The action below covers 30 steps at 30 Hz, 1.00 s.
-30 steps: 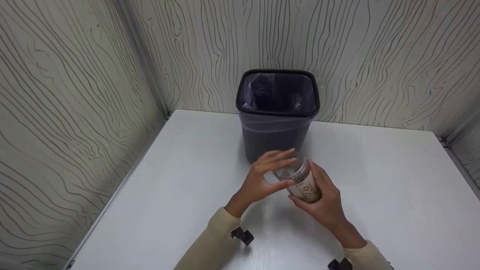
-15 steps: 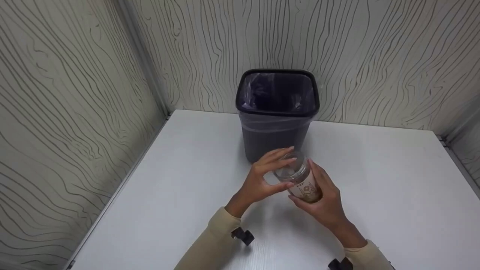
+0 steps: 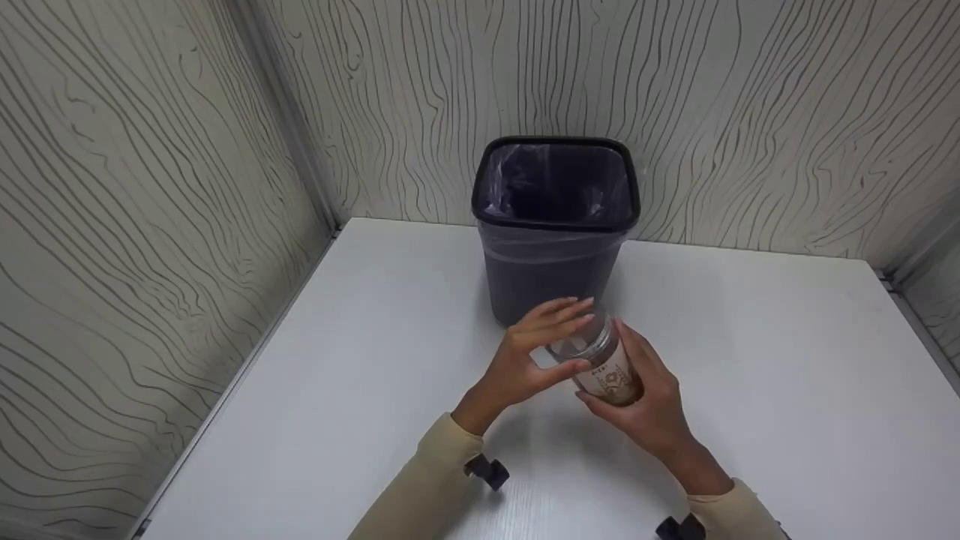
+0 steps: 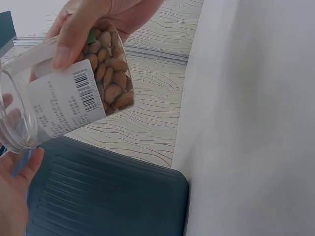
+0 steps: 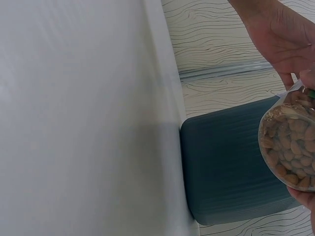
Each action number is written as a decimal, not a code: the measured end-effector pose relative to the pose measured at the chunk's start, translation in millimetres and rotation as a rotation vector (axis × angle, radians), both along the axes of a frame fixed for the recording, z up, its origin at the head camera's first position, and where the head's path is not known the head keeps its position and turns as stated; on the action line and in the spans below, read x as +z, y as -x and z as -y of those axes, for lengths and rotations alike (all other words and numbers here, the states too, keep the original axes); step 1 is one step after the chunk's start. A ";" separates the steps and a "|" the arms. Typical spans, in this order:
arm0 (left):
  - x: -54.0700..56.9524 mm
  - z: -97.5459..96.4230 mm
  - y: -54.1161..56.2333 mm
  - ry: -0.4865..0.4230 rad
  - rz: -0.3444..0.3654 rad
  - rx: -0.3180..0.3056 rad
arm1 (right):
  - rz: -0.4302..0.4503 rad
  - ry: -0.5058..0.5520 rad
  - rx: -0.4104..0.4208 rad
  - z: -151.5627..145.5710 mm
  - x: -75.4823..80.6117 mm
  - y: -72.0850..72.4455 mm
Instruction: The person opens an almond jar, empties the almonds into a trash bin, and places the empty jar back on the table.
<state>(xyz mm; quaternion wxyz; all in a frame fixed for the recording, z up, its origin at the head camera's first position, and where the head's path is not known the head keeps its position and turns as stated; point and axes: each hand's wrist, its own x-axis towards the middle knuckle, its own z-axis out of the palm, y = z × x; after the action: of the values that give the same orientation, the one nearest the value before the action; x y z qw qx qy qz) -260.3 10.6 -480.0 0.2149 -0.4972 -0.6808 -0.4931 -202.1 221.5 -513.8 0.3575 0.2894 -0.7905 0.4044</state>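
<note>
A clear jar of almonds (image 4: 107,69) with a white label is held tilted above the table, its top end toward the bin. My right hand (image 3: 649,405) grips the jar's body, thumb and fingers on opposite sides. My left hand (image 3: 525,352) curves its thumb and fingers around the clear top end; whether a lid sits there I cannot tell. In the left wrist view the label shows a barcode, and the almonds lie toward the base. The right wrist view looks onto the jar's base (image 5: 293,152), with almonds showing through it.
A dark rectangular bin (image 3: 551,270) with a clear plastic liner stands just beyond the hands, near the back wall (image 3: 420,97). Beneath everything is a white table (image 3: 360,337). Another wood-patterned wall (image 3: 150,247) rises along the left edge.
The left fingers have shifted slightly on the jar's top end. The right hand and the jar stay almost in the same place.
</note>
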 end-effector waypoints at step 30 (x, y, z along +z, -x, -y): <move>0.9 -2.0 -5.1 -0.038 -0.005 0.147 | -0.029 -0.003 -0.018 0.2 -1.6 0.4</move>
<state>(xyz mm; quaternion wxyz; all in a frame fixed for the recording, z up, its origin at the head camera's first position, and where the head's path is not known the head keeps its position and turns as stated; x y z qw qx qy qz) -255.3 12.6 -479.2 0.2616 -0.4431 -0.7054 -0.4875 -202.5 221.3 -515.4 0.3721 0.2884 -0.7885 0.3957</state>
